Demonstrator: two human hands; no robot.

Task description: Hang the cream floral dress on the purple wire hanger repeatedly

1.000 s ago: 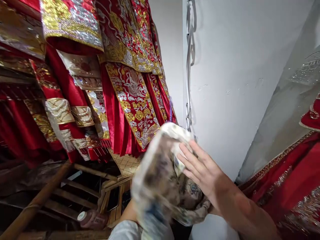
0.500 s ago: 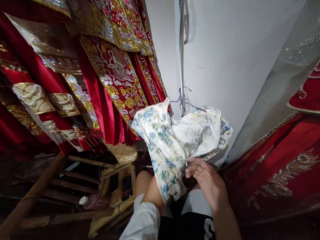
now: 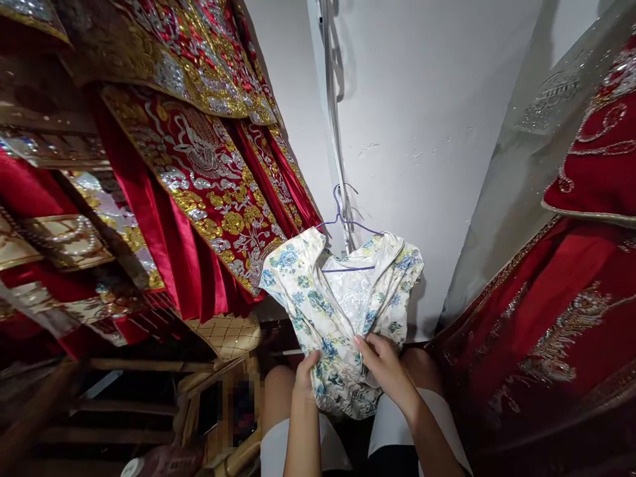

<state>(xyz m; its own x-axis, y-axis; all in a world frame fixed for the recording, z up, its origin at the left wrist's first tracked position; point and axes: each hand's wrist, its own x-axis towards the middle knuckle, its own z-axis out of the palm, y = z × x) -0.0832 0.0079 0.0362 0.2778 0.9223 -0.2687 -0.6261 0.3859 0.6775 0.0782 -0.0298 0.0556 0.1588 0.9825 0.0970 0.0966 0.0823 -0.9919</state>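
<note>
A white garment with blue and green flowers point(image 3: 342, 298) hangs on a purple wire hanger point(image 3: 345, 222) in front of me. My left hand point(image 3: 304, 371) grips its lower left edge, fingers closed on the cloth. My right hand point(image 3: 382, 361) pinches the cloth at the middle of the bunched lower part. Both hands are low in the view, just above my knees.
Red robes with gold and silver embroidery point(image 3: 199, 159) hang at the left, and more red embroidered cloth point(image 3: 561, 318) fills the right. A white wall point(image 3: 422, 132) with a metal rail point(image 3: 332, 119) stands behind. Bamboo furniture point(image 3: 209, 391) and a bottle point(image 3: 163, 460) sit at lower left.
The garment went from a bundle in my hands to hanging on the hanger. My left hand has come up onto its lower edge. The camera has tilted down and right.
</note>
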